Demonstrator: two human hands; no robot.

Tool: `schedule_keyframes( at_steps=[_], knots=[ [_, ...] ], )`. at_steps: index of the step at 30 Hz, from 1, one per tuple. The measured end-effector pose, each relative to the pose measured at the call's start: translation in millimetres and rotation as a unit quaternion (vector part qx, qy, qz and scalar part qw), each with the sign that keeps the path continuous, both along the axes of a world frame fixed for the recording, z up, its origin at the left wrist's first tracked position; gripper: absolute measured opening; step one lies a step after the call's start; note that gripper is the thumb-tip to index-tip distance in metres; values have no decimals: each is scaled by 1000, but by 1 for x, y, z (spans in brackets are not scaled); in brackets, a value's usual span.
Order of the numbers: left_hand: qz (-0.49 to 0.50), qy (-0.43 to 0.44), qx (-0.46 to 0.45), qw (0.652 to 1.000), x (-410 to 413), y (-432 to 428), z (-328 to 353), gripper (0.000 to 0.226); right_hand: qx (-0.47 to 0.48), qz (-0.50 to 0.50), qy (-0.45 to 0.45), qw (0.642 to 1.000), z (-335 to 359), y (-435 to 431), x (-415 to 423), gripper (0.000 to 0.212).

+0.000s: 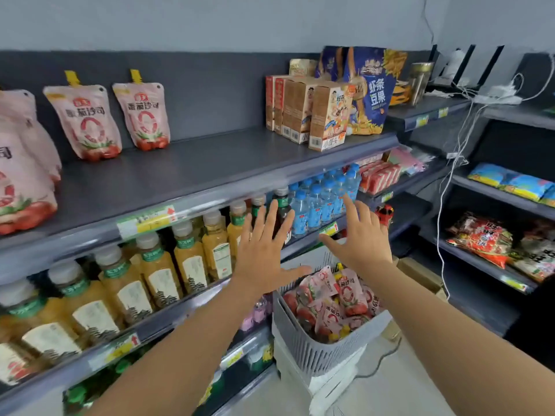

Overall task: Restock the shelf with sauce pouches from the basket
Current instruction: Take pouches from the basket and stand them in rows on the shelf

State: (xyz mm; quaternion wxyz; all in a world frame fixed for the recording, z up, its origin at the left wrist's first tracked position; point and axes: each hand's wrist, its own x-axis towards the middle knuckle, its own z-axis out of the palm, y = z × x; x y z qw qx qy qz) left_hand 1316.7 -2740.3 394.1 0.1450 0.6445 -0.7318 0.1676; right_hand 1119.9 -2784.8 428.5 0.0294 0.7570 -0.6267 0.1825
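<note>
Pink tomato sauce pouches (333, 304) fill a grey slatted basket (312, 352) standing on white boxes on the floor. On the top shelf (186, 172) two more pouches (87, 121) (144, 115) stand upright against the back panel, and a larger cluster of pouches (21, 163) sits at the far left. My left hand (264, 250) and my right hand (360, 235) hover side by side above the basket, in front of the bottle shelf. Both have fingers spread straight and hold nothing.
Brown snack boxes (312, 112) and a blue snack bag (372, 91) occupy the top shelf's right end. Juice bottles (156, 271) and blue-capped water bottles (318, 199) line the shelf below. Snack packets (486, 238) fill shelves at right, with hanging white cables (450, 163).
</note>
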Motion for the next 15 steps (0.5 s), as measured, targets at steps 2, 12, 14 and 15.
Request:
schedule_keyframes(
  at_steps=[2, 12, 14, 15],
  knots=[
    [3, -3, 42, 999, -30, -19, -24, 110, 34, -10, 20, 999, -22, -19, -29, 93],
    [30, -9, 189, 981, -92, -86, -118, 111, 199, -36, 27, 979, -122, -92, -94, 78],
    [26, -7, 231, 972, -93, -97, -134, 110, 229, -40, 30, 972, -137, -101, -95, 80],
    [26, 1, 254, 967, -94, -102, -142, 111, 242, -43, 32, 969, -144, -105, -94, 80]
  ],
)
